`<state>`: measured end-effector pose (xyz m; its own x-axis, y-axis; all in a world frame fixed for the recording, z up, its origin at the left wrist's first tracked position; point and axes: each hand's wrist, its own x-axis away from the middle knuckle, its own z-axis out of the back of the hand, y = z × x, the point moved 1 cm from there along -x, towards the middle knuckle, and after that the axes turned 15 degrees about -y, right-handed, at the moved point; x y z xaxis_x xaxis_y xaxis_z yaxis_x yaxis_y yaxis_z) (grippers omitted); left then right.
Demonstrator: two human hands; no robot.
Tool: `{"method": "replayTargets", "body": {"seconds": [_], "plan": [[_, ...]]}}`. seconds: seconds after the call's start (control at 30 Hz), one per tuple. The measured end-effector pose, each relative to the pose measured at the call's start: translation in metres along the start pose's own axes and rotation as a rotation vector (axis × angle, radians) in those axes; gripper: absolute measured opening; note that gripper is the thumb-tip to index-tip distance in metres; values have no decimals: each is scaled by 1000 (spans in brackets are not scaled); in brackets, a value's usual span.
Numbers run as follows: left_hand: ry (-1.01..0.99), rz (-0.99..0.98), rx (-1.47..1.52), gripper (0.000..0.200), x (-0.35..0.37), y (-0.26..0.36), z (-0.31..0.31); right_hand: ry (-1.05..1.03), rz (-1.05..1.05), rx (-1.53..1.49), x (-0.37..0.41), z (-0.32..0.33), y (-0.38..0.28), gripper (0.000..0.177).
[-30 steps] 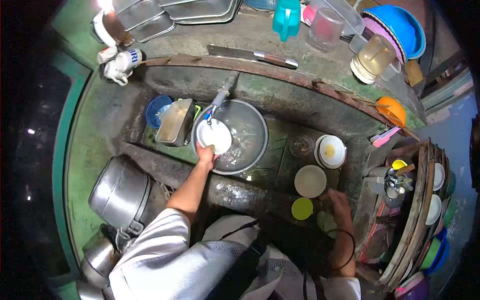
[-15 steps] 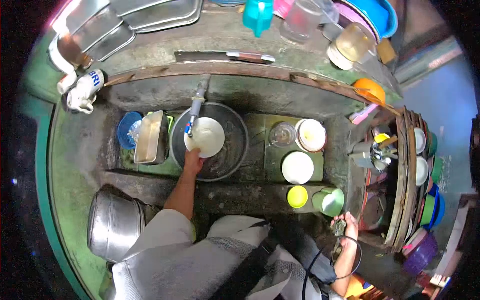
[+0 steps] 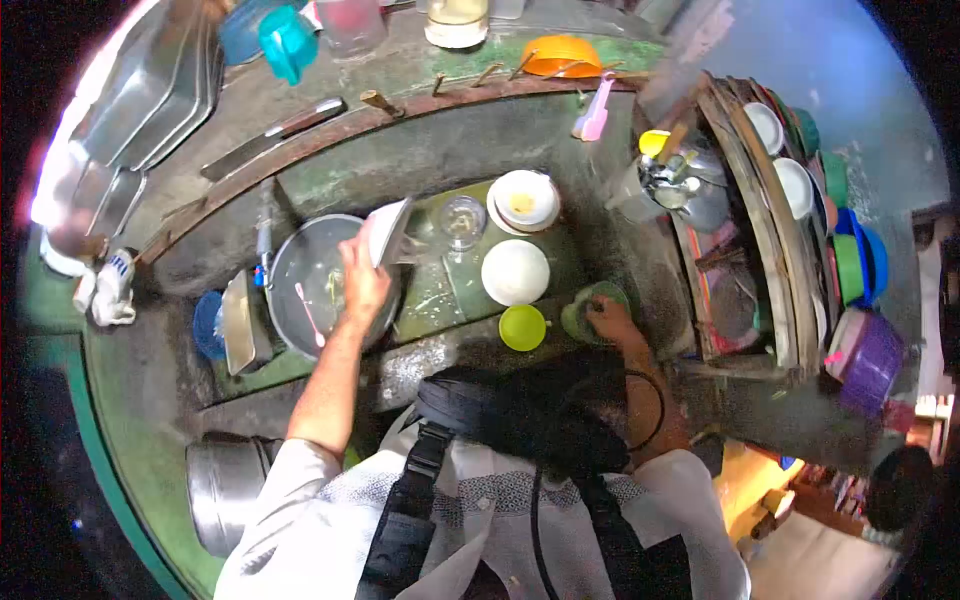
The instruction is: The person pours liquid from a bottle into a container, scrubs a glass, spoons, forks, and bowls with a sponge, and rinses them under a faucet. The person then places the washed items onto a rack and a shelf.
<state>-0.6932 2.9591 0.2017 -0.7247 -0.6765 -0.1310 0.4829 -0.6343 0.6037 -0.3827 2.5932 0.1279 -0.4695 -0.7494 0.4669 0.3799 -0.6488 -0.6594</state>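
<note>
White plate (image 3: 388,232), lime cup (image 3: 522,327), orange bowl (image 3: 563,55).

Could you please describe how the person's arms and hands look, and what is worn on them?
Both arms are bare below short, loose white sleeves. The left hand and the right hand have no gloves. A thin black band hangs as a loose loop around the right wrist. Rings are too small to tell.

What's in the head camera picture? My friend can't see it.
A person's left hand holds a white plate tilted over a metal basin in a sink, while the right hand rests on a green cup. A white bowl and a yellow-green cup sit nearby.
</note>
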Motion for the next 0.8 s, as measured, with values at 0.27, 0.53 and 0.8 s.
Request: {"method": "replayTargets", "body": {"seconds": [0.27, 0.53, 0.8], "plan": [[180, 116, 264, 75, -1, 54, 7, -375, -71, 767, -26, 1, -11, 38], [-171, 473, 1471, 52, 26, 127, -3, -11, 819, 165, 14, 41, -246, 36], [-137, 473, 1438, 59, 42, 196, 9, 27, 657, 637, -15, 9, -312, 23]]}}
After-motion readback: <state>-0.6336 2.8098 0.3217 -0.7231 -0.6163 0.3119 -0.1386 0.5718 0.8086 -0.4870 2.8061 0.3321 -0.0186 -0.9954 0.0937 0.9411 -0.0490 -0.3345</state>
